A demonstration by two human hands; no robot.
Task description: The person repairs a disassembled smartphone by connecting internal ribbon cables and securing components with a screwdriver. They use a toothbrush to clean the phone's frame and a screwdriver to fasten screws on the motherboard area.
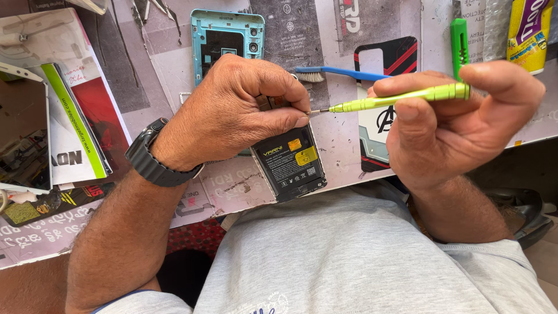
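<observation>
Lying back-up at the near edge of the workbench (349, 151), the opened phone (290, 163) shows its black battery. Its top end is pinned under the left hand (232, 113), fingers curled shut over it. The right hand (459, 125) pinches a green precision screwdriver (401, 99), its tip meeting the phone by the left thumb. Doing this well likely means keeping the driver in line with the screw and the phone held firm. A blue brush (337, 73) and a light-blue back cover (226, 40) lie beyond.

Bright, even daylight, soft shadows beneath the hands, sharp focus throughout, slight wide-angle stretching at edges.
</observation>
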